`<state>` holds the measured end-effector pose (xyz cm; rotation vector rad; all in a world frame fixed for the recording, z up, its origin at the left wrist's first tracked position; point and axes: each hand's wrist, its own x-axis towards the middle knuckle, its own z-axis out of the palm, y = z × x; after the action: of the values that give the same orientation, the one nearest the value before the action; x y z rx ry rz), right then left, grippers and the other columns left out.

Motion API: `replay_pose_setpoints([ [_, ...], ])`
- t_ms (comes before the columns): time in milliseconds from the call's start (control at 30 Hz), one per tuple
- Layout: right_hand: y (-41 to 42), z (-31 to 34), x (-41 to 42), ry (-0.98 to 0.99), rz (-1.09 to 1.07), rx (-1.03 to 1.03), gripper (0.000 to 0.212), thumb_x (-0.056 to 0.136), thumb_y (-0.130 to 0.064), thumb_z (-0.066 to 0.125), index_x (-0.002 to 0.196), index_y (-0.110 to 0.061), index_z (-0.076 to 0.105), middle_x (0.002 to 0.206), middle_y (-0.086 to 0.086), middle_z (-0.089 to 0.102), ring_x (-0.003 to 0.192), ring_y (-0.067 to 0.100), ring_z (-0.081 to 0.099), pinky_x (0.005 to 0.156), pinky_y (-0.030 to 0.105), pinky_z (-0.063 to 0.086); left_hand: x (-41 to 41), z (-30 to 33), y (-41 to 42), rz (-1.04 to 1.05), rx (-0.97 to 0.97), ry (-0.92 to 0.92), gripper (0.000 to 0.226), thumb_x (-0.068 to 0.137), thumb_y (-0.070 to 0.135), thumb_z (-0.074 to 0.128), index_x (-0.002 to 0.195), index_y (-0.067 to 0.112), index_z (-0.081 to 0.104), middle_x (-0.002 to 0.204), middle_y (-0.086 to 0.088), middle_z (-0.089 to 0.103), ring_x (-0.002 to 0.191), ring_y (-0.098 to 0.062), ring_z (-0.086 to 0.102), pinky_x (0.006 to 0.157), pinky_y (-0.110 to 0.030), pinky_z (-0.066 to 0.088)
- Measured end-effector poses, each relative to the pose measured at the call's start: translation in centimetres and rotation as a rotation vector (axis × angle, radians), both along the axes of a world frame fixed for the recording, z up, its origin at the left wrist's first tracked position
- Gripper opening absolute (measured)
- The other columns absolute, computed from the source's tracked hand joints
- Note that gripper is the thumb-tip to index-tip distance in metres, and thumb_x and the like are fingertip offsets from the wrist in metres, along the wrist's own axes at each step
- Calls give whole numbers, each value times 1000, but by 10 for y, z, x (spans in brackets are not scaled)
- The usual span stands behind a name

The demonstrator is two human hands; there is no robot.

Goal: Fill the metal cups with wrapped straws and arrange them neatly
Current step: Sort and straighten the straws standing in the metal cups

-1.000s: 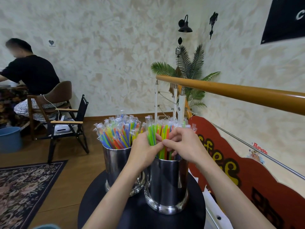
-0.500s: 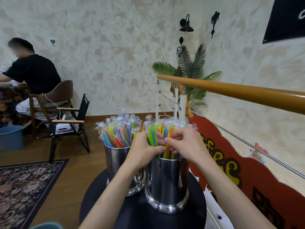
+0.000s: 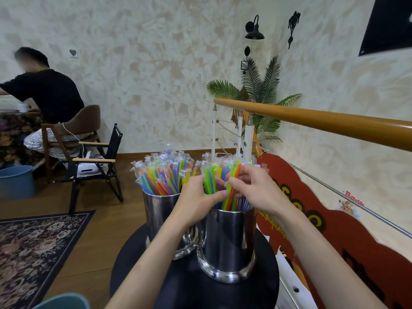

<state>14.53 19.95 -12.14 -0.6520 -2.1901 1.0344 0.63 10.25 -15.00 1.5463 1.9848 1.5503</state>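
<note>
Both hands [image 3: 225, 192] (fingers curled) among straws [image 3: 225, 181]

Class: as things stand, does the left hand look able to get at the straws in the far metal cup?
Probably yes. The left hand holds straws in the near cup; the far cup's straws stand right beside it, tops uncovered, with nothing between.
</note>
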Motion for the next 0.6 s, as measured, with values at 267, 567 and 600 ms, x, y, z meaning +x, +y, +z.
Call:
replay_pose_setpoints([
  [267, 3, 0, 2, 86, 81, -53, 16, 102, -9, 56, 111, -12, 69, 99, 3, 75, 88, 8, 72, 68, 16, 54, -2, -1, 0, -35, 3, -43, 16, 83, 17, 83, 96, 16, 76, 86, 2, 78, 86, -10, 73, 86, -36, 59],
  [567, 3, 19, -11, 343, -21, 97, 19, 94, -20, 70, 105, -24, 56, 86, 2, 76, 81, 12, 73, 80, 31, 59, 1, -1, 2, -52, -40, -56, 11, 90, 26, 77, 98, 18, 76, 89, 1, 77, 87, -15, 73, 81, -33, 57],
  [600, 3, 17, -12, 353, -26, 108, 24, 94, -22, 72, 107, -22, 52, 85, 1, 76, 80, 11, 73, 80, 31, 58, 1, 0, 1, -56, -36, -61, 10, 91, 24, 75, 98, 16, 76, 91, -1, 78, 89, -18, 73, 83, -34, 57],
])
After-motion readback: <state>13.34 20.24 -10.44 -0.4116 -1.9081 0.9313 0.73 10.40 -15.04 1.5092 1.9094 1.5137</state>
